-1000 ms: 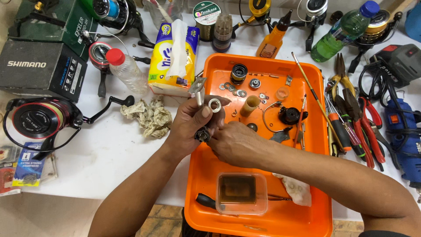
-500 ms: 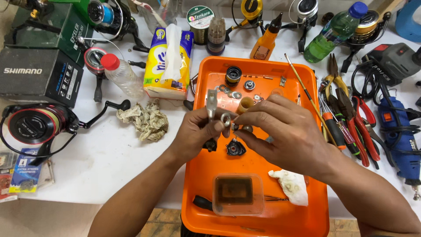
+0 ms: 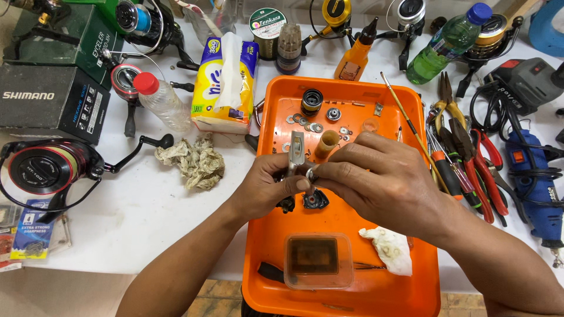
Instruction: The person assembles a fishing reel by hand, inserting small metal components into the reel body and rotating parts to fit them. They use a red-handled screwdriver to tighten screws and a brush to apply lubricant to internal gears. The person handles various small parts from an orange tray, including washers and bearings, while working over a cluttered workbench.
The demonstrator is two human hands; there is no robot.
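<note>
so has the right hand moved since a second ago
Yes. The right hand has moved up the orange tray, away from the clear plastic tub.

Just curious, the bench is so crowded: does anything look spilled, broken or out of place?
Nothing looks spilled or broken. A crumpled rag lies loose on the table, and a stained wipe sits in the orange tray.

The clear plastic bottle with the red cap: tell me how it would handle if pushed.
The clear plastic bottle lies on its side on the white table, so it would probably roll. It looks nearly empty, so likely light and easily dented.
</note>
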